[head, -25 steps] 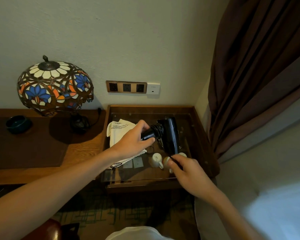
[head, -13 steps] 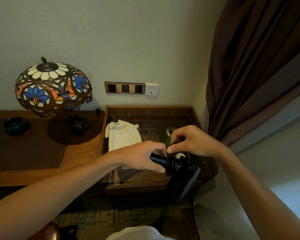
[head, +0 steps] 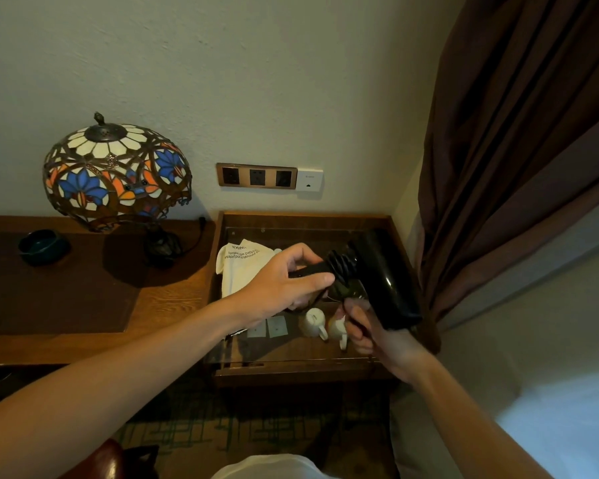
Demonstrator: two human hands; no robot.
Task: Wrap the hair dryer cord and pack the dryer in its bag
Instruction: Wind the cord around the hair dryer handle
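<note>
A black hair dryer (head: 381,278) hangs in the air over the glass-topped side table (head: 301,357). My left hand (head: 284,281) grips its handle. Several turns of black cord (head: 341,269) sit wound around the handle just past my fingers. My right hand (head: 370,326) is below the dryer body and pinches the loose end of the cord. A cream cloth bag (head: 242,267) with printed text lies on the glass at the left, partly behind my left hand.
Two small white cups (head: 313,321) and two sachets (head: 268,327) show under the glass. A stained-glass lamp (head: 116,174) and a dark bowl (head: 42,245) stand on the wooden desk at left. Wall sockets (head: 256,176) sit above; a brown curtain (head: 516,150) hangs at right.
The dryer swung from low in front of the table back up over the glass. My right hand dropped from above the handle to beneath the dryer, carrying the cord around.
</note>
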